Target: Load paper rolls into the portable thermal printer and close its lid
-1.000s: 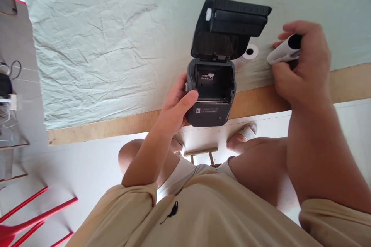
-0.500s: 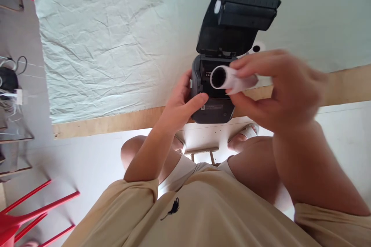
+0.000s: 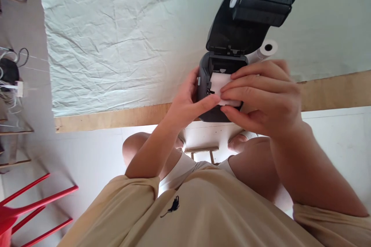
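A dark portable printer is held near the table's front edge, its black lid swung up and back. Inside its compartment lies a white paper roll. My left hand grips the printer's left side, the thumb reaching over to the roll's lower left. Fingers of my right hand rest on the roll's right part and partly cover it, with the thumb low near the printer's front. Behind the printer's right side, a second white roll with a dark core lies on the cloth.
A pale green, wrinkled cloth covers the table, whose bare wooden edge runs along the front. Red stool legs stand at the lower left. Cables and a black item are at the far left.
The paper roll has moved down from above the printer into its open compartment, turning on the way. In the view, the printer and my left hand have shifted slightly right.
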Available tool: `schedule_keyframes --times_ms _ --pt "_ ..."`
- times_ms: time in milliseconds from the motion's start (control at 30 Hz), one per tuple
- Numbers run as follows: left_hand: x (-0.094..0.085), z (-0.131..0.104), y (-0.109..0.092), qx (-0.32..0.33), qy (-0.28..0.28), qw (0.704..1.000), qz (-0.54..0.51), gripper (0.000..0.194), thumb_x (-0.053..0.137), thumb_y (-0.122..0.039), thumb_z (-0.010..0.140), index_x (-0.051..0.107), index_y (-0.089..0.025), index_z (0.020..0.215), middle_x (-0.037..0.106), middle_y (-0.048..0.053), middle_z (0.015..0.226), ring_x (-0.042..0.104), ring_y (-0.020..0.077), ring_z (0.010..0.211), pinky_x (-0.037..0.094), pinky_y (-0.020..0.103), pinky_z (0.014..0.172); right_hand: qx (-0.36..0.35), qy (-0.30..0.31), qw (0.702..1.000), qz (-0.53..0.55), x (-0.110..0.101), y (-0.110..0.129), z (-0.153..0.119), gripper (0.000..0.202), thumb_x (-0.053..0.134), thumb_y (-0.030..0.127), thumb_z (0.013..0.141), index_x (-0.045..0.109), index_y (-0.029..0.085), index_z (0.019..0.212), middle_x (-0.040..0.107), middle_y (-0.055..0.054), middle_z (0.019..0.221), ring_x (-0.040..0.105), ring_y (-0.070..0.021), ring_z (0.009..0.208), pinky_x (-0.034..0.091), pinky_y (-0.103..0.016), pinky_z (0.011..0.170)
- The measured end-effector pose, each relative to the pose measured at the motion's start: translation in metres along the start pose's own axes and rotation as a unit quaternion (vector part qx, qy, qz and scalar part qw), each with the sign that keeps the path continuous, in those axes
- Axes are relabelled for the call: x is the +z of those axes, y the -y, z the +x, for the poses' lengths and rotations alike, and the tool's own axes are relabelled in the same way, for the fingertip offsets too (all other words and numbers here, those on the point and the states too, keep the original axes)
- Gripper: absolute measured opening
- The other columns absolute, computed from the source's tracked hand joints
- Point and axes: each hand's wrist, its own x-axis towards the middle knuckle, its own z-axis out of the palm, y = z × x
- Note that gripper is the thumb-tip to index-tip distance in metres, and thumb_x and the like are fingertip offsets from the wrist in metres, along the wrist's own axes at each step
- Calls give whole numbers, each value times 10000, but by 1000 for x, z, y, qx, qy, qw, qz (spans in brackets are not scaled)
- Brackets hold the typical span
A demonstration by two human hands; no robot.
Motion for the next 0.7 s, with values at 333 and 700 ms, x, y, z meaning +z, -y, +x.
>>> schedule_keyframes --times_ms 333,700 --pt "1 0 -7 5 -10 998 55 1013 995 -418 721 516 -273 1601 742 120 1494 747 381 1351 675 487 1088 176 -81 979 57 -10 -5 1 526 633 503 1056 571 568 1575 610 15 1617 676 -364 1464 551 -402 739" --pt "3 -1 -5 -3 -4 1000 3 1009 950 -684 790 514 -334 1629 724 92 1562 752 392 1385 734 474 1021 251 -34 952 175 2 -13 -10 625 837 429 939 332 224 632 277 70 529 191 -78 491 94 -291 452"
